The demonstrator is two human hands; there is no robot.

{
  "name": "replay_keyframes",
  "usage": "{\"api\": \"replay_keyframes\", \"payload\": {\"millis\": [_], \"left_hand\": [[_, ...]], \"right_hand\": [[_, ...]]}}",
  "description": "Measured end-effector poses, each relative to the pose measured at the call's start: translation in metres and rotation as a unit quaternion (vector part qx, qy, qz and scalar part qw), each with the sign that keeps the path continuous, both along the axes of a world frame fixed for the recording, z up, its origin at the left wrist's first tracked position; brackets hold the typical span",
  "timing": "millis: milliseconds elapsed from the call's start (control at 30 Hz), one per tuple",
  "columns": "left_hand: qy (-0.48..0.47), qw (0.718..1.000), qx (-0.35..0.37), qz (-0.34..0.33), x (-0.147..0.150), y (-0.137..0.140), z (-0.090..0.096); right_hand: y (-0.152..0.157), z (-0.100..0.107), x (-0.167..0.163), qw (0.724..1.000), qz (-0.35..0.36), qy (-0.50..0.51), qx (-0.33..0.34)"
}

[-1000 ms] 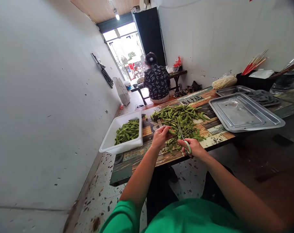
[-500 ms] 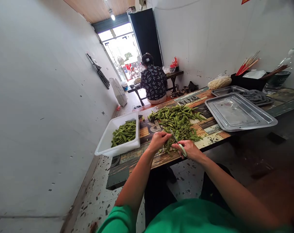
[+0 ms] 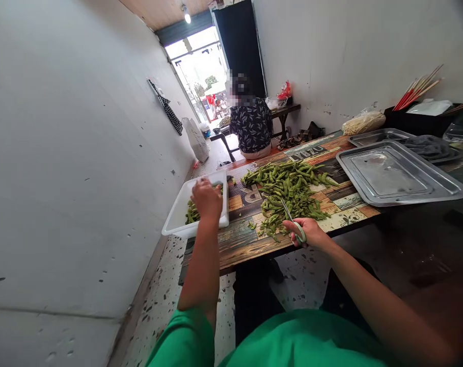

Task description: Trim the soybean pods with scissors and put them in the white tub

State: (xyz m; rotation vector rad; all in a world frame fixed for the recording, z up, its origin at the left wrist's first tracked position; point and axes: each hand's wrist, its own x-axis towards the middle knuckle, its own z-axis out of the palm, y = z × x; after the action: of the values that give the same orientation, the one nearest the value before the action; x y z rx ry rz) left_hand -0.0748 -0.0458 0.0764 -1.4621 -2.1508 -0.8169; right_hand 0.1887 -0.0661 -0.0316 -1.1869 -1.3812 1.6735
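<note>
Over the white plastic bin (image 3: 172,220) at the left is my left hand (image 3: 207,200), its fingers blurred and partly turned away, so whether they hold anything is unclear. Green edamame pods (image 3: 192,213) lie in the bin, partly hidden behind this hand. My right hand (image 3: 305,232) grips the pale green handles of a pair of scissors (image 3: 300,233) at the table's front edge. Their blades point up and away, over a loose pile of edamame pods (image 3: 288,186) and smaller trimmed bits on the wood-patterned table.
Two metal trays stand at the right, the nearer tray (image 3: 395,176) overlapping one that carries a dark cloth (image 3: 426,145). Behind them are a bag of pale sticks (image 3: 363,122) and a black box (image 3: 403,122) with red-ended skewers. A person (image 3: 251,125) sits beyond the table, facing away.
My left hand has moved left from beside the scissors' tips to over the white bin. My right hand still holds the scissors near the pile. The view has shifted slightly.
</note>
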Motion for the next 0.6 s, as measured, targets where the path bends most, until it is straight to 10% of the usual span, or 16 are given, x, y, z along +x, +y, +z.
{"api": "replay_keyframes", "payload": {"millis": [133, 233, 600], "left_hand": [[-0.001, 0.962, -0.21, -0.174, 0.04, 0.014, -0.041], [-0.027, 0.93, -0.32, -0.177, 0.061, 0.029, -0.079], [-0.163, 0.905, -0.337, -0.201, 0.071, 0.065, -0.094]], "right_hand": [[0.0, 0.0, -0.002, 1.0, 0.006, -0.009, 0.003], [-0.003, 0.003, -0.002, 1.0, 0.01, -0.015, 0.004], [-0.007, 0.008, -0.006, 1.0, 0.02, -0.023, 0.008]]}}
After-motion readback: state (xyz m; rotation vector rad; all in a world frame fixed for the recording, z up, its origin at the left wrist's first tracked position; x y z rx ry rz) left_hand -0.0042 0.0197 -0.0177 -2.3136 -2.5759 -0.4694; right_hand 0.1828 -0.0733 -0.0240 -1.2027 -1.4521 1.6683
